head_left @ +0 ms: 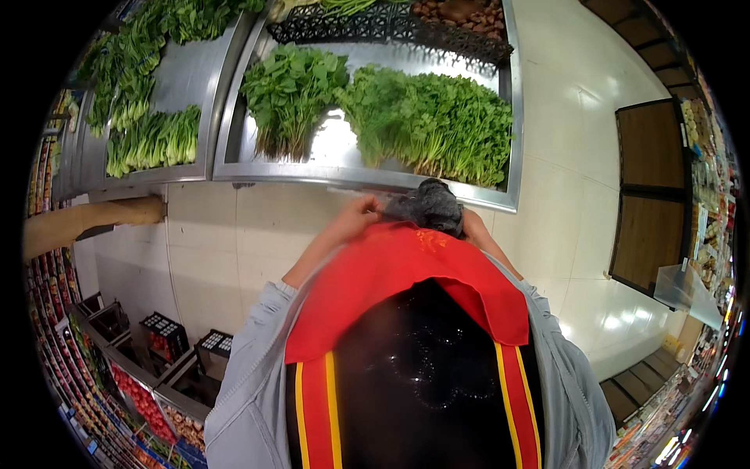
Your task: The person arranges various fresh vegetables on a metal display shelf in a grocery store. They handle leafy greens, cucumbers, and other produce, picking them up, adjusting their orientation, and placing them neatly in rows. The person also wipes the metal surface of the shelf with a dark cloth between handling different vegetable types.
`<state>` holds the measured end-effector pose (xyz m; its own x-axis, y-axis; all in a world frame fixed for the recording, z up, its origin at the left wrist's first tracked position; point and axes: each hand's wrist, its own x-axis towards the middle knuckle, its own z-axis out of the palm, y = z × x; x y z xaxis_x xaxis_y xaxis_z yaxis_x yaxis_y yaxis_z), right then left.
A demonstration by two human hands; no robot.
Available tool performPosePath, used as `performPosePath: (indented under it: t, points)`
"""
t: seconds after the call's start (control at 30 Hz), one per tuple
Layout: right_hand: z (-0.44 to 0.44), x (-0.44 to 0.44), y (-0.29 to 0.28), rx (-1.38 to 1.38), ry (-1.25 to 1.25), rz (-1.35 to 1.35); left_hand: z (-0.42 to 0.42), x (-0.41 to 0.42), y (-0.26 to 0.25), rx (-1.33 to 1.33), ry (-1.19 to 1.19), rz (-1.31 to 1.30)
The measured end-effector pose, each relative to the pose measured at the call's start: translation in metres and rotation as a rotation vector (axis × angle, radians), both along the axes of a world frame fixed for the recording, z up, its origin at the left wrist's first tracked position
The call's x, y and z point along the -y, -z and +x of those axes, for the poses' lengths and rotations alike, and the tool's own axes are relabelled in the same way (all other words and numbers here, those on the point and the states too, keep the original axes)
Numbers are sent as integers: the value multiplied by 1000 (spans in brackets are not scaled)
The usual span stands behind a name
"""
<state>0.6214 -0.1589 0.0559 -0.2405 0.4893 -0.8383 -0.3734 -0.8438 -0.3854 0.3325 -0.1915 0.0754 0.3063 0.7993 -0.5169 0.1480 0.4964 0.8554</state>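
A crumpled dark grey cloth [436, 206] is bunched at the front of my red apron [404, 246], by the metal rim of the vegetable display. My left hand [358, 213] pinches its left end between bent fingers. On the other side, my right hand [473, 226] grips the bundle, its fingers mostly hidden by the fabric. Just beyond the cloth, bunches of coriander [445, 123] lie in the stainless steel display tray [334, 171]. Left of them stand leafy green bunches with roots [290, 97].
Black plastic crates [328, 24] line the tray's back. A second tray at left holds bok choy [155, 140]. A cardboard-coloured post-like object [96, 220] juts in at left. Brown-topped stands [650, 199] are on the right, across the tiled floor [551, 234]. Produce bins [140, 398] lie behind left.
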Motion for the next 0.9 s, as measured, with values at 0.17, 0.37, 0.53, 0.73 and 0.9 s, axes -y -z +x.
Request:
performPosePath:
  t: [0.17,0.37,0.53,0.73,0.9]
  points:
    - [32,19,62,251,-228,168,2,16,3,33,-37,-62]
    - [16,57,65,283,-357,239,-10,37,44,-5,-77,-157]
    - [-28,50,96,401,-622,307,-18,71,129,-59,-202,-195]
    - [-97,34,171,428,-848,313,-36,44,198,-210,-280,-357]
    - [-142,51,204,412,-1002,362,-65,42,350,-135,-440,-332]
